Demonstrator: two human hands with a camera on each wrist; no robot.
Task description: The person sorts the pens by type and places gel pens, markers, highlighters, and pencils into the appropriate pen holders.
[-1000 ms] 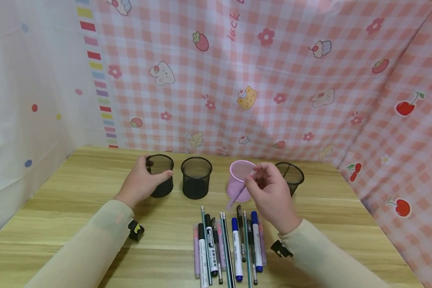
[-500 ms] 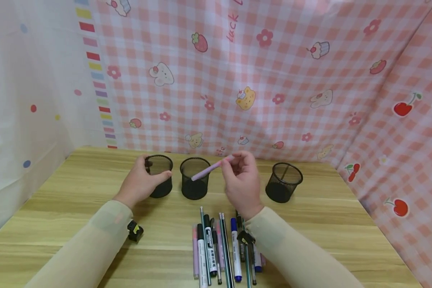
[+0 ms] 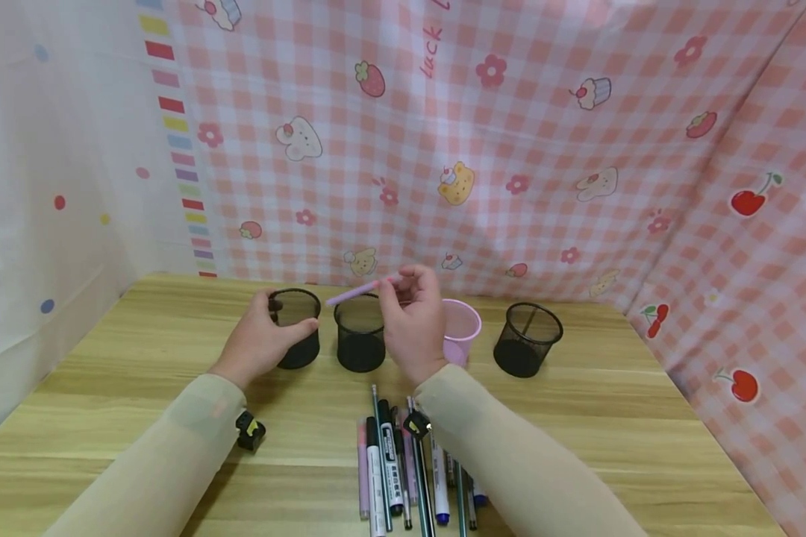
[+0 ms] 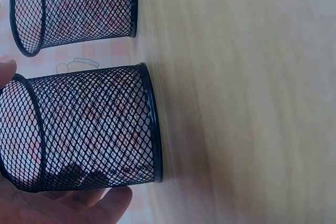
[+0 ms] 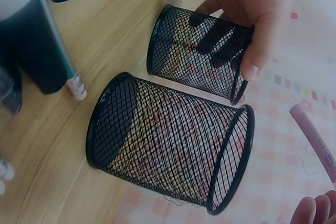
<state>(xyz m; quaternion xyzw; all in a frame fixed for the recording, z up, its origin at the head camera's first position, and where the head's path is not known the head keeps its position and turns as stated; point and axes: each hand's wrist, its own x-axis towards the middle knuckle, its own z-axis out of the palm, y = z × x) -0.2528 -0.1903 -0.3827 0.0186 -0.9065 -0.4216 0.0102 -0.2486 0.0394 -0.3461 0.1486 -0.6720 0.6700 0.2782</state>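
Note:
My left hand (image 3: 258,343) grips the leftmost black mesh pen holder (image 3: 300,349), thumb across its near side and fingers around the left. In the right wrist view those fingers (image 5: 216,6) show behind the mesh. My right hand (image 3: 414,324) pinches a light purple pen (image 3: 351,293) by its pinkish end. The pen tilts, its free end pointing left above the rim of the second black mesh pen holder (image 3: 360,350). The right wrist view shows the pen (image 5: 314,137) outside that holder's mouth.
A pink mesh pen holder (image 3: 462,328) stands partly behind my right hand. Another black mesh pen holder (image 3: 522,356) is at the right. Several markers (image 3: 376,477), pens and pencils lie side by side in front, partly covered by my right sleeve (image 3: 510,455). A checked cloth (image 3: 403,149) hangs behind.
My right hand has carried the purple pen leftward and up, from in front of the pink holder to above the second black one. My left hand has kept its grip in place.

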